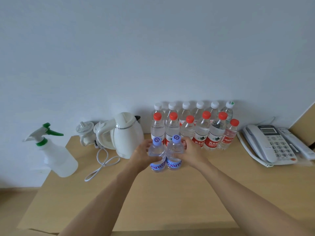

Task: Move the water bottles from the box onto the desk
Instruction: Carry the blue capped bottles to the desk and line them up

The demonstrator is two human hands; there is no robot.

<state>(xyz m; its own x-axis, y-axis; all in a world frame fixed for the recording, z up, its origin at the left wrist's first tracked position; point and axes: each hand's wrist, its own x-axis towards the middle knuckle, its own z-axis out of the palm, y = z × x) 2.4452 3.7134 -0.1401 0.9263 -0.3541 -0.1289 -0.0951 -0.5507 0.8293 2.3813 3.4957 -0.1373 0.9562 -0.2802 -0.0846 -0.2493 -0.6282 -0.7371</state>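
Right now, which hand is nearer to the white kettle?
Left. The left hand grips the left purple-capped bottle just right of the white kettle. The right hand grips the other purple-capped bottle, farther from the kettle, beyond both bottles.

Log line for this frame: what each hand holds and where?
left hand: grips purple-cap bottle | right hand: grips second purple-cap bottle | bottles side by side, over desk before red-cap row

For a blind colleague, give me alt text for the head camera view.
Left hand and right hand each grip a purple-capped water bottle over a wooden desk, before rows of red-capped bottles, beside a white kettle.
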